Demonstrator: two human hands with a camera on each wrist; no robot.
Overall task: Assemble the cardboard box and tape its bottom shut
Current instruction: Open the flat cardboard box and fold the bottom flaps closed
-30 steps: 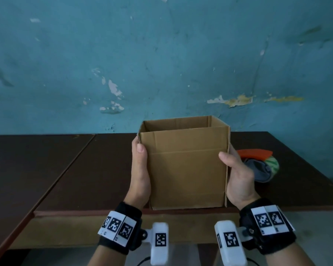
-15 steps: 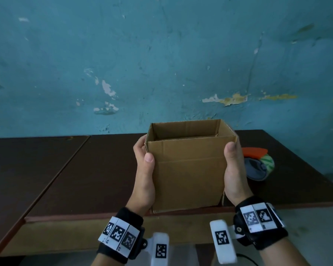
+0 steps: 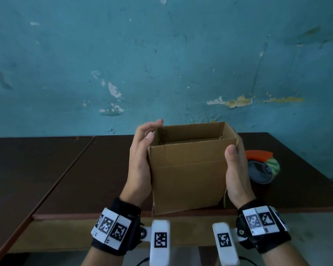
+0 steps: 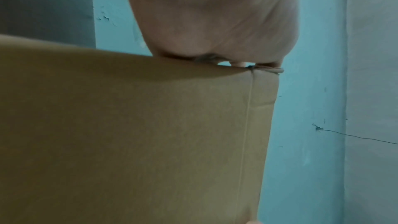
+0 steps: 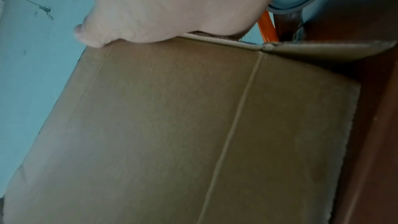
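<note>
A brown cardboard box (image 3: 186, 175) stands open-topped at the near edge of the dark table (image 3: 65, 179), between my two hands. My left hand (image 3: 140, 160) lies flat along its left wall, with straight fingers (image 3: 156, 123) reaching just past the top rim. My right hand (image 3: 235, 169) grips the right front corner, thumb on the front face, its fingers hidden behind the wall. The left wrist view shows the box (image 4: 129, 134) under my left hand (image 4: 215, 14). The right wrist view shows the box (image 5: 172, 125), my right hand (image 5: 172, 6) and a bottom flap (image 5: 323, 52) splayed outward.
An orange and grey tape dispenser (image 3: 261, 167) with green-striped tape lies on the table just right of the box, behind my right hand; its orange part (image 5: 268, 28) shows in the right wrist view. A blue peeling wall (image 3: 161, 64) stands behind the table.
Both hands have slid up the box's sides toward the top rim. My left fingers have straightened and now reach over the rim. The box has shifted slightly right.
</note>
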